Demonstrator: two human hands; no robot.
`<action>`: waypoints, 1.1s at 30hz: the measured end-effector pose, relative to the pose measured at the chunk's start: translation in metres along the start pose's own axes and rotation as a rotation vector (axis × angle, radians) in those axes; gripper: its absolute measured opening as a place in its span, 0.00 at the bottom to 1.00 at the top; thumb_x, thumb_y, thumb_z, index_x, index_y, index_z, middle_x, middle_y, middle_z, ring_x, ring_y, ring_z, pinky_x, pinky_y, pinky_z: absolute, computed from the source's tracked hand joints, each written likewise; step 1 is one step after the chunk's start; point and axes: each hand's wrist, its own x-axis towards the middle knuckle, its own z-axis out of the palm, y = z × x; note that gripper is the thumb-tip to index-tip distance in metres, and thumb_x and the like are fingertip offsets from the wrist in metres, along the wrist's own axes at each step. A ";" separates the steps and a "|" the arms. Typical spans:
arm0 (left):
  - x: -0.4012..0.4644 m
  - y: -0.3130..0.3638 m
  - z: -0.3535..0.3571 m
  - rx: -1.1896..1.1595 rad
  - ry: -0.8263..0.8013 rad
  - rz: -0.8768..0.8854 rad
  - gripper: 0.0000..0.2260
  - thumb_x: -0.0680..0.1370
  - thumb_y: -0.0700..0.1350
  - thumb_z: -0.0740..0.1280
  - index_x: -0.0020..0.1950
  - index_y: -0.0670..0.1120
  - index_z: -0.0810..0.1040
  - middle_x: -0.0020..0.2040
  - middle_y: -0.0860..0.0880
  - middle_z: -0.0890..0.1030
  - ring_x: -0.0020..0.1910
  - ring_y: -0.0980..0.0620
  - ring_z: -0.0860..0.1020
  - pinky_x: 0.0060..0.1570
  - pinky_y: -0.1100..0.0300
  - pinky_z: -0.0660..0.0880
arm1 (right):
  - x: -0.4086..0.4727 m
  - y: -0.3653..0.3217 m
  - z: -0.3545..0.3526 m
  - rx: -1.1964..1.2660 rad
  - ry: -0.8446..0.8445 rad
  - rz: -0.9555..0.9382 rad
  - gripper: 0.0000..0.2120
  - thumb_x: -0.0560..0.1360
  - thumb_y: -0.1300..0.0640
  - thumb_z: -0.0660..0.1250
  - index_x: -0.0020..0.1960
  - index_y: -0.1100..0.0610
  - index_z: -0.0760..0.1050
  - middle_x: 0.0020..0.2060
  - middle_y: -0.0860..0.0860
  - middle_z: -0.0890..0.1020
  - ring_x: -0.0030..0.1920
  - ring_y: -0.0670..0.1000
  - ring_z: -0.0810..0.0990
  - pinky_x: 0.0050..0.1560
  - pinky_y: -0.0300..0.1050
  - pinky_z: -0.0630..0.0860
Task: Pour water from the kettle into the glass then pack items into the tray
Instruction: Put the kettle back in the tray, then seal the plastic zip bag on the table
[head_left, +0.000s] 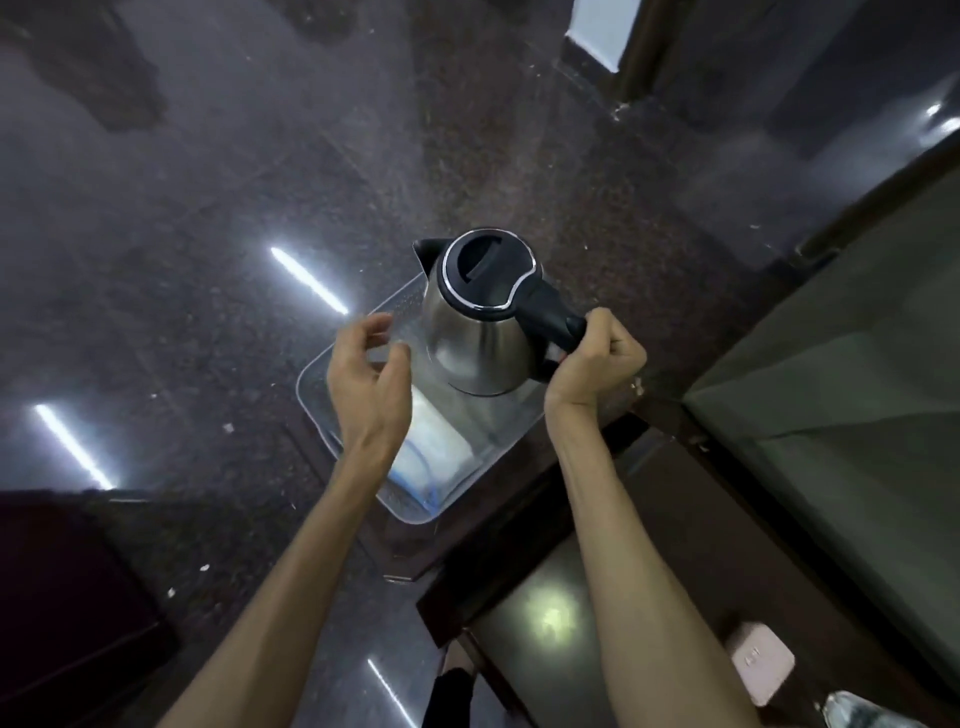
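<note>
A steel kettle (475, 332) with a black lid and spout stands upright in or just over the far end of a clear plastic tray (311, 395); I cannot tell whether it touches. My right hand (597, 358) is closed around its black handle. My left hand (366, 379) hovers over the tray's left side with its fingers curled and apart. A faint clear shape between them may be the glass, but I cannot make it out. A white packet with blue edging (441, 441) lies in the near part of the tray.
The tray rests on a dark wooden corner (483, 509) above a polished dark stone floor (208, 208). A glass-topped surface (545, 603) lies near right, with a pink object (761, 662) and a clear bottle (862, 714). A grey-green surface (857, 364) fills the right.
</note>
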 end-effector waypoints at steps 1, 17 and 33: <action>-0.003 -0.010 -0.010 0.085 0.060 0.022 0.16 0.73 0.44 0.65 0.60 0.44 0.80 0.56 0.46 0.81 0.55 0.48 0.80 0.53 0.61 0.77 | -0.001 0.010 0.007 0.001 0.003 0.005 0.26 0.73 0.76 0.58 0.27 0.50 0.58 0.19 0.39 0.58 0.23 0.40 0.56 0.26 0.32 0.55; -0.051 -0.091 -0.016 1.108 -0.076 -0.070 0.23 0.70 0.58 0.67 0.47 0.38 0.85 0.49 0.40 0.77 0.53 0.39 0.71 0.52 0.44 0.64 | -0.007 0.050 -0.030 -0.312 0.073 -0.098 0.06 0.77 0.62 0.67 0.43 0.58 0.81 0.42 0.55 0.84 0.44 0.56 0.81 0.47 0.51 0.79; -0.114 0.044 0.018 -0.037 -0.255 0.063 0.08 0.78 0.38 0.65 0.38 0.43 0.74 0.30 0.51 0.73 0.31 0.56 0.71 0.32 0.61 0.69 | -0.087 0.010 -0.115 -0.483 -0.379 0.290 0.10 0.72 0.58 0.78 0.52 0.55 0.83 0.43 0.50 0.87 0.42 0.52 0.86 0.43 0.49 0.84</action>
